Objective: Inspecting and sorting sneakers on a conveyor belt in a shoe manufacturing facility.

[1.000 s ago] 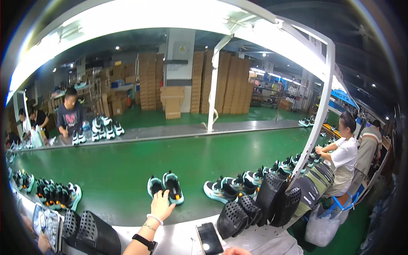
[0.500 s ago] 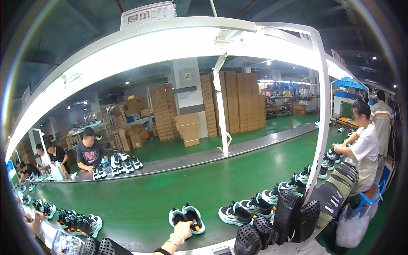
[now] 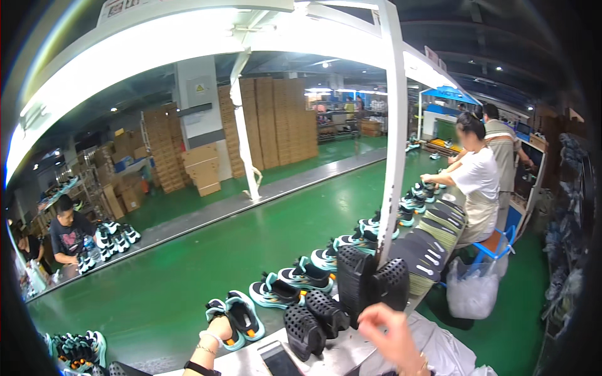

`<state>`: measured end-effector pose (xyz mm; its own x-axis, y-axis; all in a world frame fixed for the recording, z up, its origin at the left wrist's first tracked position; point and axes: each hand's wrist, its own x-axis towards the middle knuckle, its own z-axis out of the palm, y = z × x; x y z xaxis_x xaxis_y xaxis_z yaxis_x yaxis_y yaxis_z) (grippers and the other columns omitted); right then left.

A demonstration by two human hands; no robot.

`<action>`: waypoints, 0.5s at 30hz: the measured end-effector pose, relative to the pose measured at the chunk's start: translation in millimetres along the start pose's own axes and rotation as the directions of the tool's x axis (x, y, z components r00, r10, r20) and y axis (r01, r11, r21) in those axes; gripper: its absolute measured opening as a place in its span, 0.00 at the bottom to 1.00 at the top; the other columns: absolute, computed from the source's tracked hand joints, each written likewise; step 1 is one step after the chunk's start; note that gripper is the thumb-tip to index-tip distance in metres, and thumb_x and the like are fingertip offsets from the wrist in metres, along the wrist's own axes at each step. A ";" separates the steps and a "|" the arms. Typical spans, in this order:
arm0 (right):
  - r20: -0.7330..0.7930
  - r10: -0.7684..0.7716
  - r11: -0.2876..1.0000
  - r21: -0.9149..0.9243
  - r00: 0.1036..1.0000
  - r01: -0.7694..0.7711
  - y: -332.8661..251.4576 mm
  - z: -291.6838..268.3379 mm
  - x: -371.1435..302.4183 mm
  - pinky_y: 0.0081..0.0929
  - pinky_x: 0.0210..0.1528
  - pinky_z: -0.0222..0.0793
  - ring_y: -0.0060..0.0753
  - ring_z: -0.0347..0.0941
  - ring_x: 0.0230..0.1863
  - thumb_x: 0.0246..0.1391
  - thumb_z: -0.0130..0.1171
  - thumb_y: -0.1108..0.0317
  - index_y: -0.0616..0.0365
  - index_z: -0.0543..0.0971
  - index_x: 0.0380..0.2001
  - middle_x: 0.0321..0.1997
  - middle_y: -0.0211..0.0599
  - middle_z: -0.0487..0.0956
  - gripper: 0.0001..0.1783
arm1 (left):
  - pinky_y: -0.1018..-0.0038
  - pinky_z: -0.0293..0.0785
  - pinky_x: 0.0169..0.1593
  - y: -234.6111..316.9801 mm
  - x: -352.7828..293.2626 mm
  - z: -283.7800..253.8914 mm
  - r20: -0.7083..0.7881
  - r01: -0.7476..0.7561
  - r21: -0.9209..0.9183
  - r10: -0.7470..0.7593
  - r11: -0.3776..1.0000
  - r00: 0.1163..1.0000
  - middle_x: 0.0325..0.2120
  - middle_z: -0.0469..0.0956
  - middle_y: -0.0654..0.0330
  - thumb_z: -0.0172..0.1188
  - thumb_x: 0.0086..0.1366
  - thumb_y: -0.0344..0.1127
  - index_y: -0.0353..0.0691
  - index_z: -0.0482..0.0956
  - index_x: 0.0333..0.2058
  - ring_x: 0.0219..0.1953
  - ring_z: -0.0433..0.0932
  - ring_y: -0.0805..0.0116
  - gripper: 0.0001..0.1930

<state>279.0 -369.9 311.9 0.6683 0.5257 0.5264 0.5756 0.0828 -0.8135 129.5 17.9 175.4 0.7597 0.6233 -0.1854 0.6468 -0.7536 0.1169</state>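
Note:
A pair of black sneakers with pale turquoise soles stands on the green belt at the near edge. My left hand (image 3: 219, 329) is closed on the left sneaker (image 3: 215, 308) of the pair; its fingertips are partly hidden. Beside it stands the right sneaker (image 3: 245, 316). My right hand (image 3: 390, 335), slightly blurred, is raised over the white cloth at the near right. Its fingers are loosely bent and apart, with nothing seen in them. Nearest to it are black shoe-shaped pieces dotted with holes (image 3: 305, 331), some of them standing upright.
A row of similar sneakers (image 3: 305, 274) runs along the green belt (image 3: 182, 250) to the far right. More sneakers (image 3: 78, 349) stand at the lower left. A phone-like dark slab (image 3: 279, 360) lies on the near ledge. A white post (image 3: 390, 125) rises at right. Co-workers sit at both sides.
The view has swung to the right, so the scene sits further left. My right hand has come into view. My left hand has shifted from between the two sneakers toward the left one.

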 end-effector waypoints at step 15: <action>0.215 0.452 0.275 -0.957 0.866 0.094 55.7 -8.1 170.7 0.37 0.35 0.74 0.44 0.79 0.33 0.41 0.56 0.33 0.58 0.82 0.29 0.30 0.45 0.81 0.35 | 0.64 0.75 0.42 -41.4 54.5 67.2 -0.018 0.181 -0.066 -0.183 0.981 0.983 0.36 0.79 0.49 0.57 0.53 0.35 0.36 0.81 0.33 0.38 0.79 0.54 0.12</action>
<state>429.0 -282.4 358.4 0.7376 0.6744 0.0345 0.6719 -0.7380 0.0623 139.6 69.1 94.9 0.6297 0.7544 -0.1857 0.7769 -0.6126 0.1455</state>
